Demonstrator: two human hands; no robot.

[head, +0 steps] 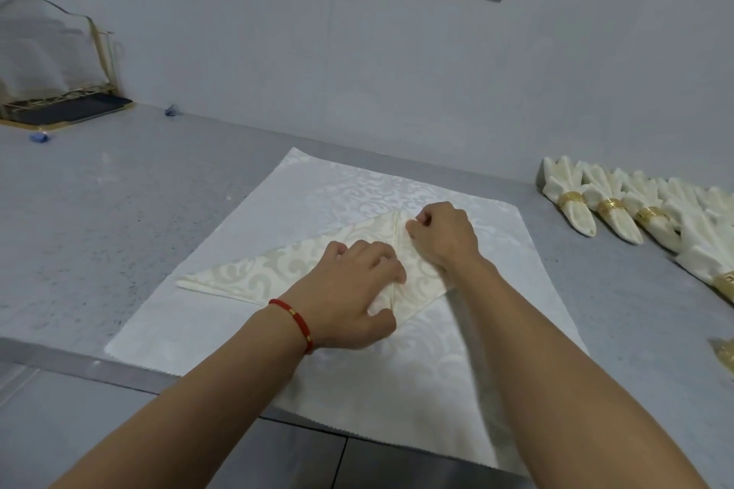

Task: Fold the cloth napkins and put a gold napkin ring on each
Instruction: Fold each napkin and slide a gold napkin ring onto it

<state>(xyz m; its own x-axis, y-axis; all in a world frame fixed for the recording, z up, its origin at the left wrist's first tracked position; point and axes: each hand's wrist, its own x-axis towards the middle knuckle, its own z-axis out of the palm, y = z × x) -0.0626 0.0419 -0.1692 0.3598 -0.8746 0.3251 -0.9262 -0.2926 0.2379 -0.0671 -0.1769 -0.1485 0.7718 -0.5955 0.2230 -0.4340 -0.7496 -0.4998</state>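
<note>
The left hand (pixel 357 290) is laid on the cream napkin (pixel 254 274), fingers spread and pressing beside the centre crease, apparently so the fold is pinned in place. The right hand (pixel 441 234), just beyond the crease, has its fingers curled and pinching the folded-over right flap near the napkin's top point, seemingly to line that edge up with the crease. The napkin's left wing is stretched out flat away from both hands, not yet folded in. Under the napkin a white cloth (pixel 397 389) is spread on the table (pixel 119 218). Well to the napkin's right, finished napkins (pixel 619 206) in gold rings (pixel 572 198) are lined up.
</note>
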